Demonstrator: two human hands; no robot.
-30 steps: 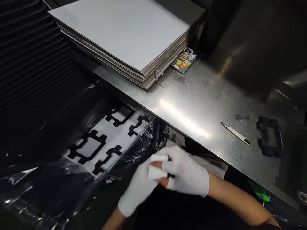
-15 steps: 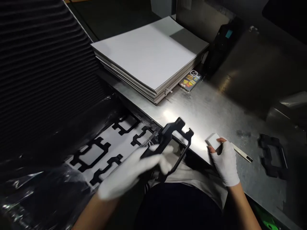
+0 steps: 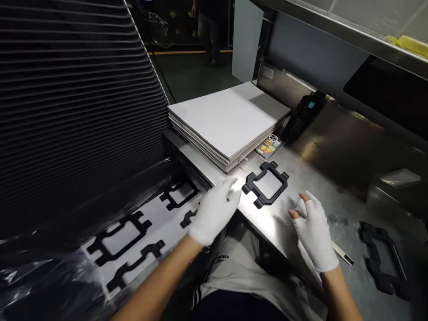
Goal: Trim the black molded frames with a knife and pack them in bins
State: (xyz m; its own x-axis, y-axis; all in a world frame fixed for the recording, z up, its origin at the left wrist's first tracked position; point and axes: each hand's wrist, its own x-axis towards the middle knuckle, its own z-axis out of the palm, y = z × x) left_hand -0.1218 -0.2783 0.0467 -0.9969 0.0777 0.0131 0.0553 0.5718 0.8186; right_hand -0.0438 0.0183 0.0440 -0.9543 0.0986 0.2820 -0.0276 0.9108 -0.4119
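Observation:
My left hand (image 3: 216, 209), in a white glove, is over the near table edge with its fingers loosely curved and apart, holding nothing. Just to its right a black plastic frame (image 3: 282, 185) with hooked tabs lies flat on the metal table. My right hand (image 3: 314, 232), in a white glove with bare thumb and fingertip, is curled round a small white block (image 3: 302, 207), mostly hidden by the fingers. Beside that wrist lies a pale, slim-handled tool (image 3: 344, 255). A second black frame (image 3: 381, 258) rests farther right.
Several black frames (image 3: 117, 238) lie on a white sheet in a plastic-lined box at lower left. A stack of white sheets (image 3: 230, 120) stands at the back, with a phone (image 3: 269, 146) beside it. Black ribbed sheeting (image 3: 76, 107) rises at left. A person's legs (image 3: 209, 33) show beyond.
The black frame that my left hand held now lies on the table, and that hand has let go. My view has tilted up. My right hand keeps its curled pose.

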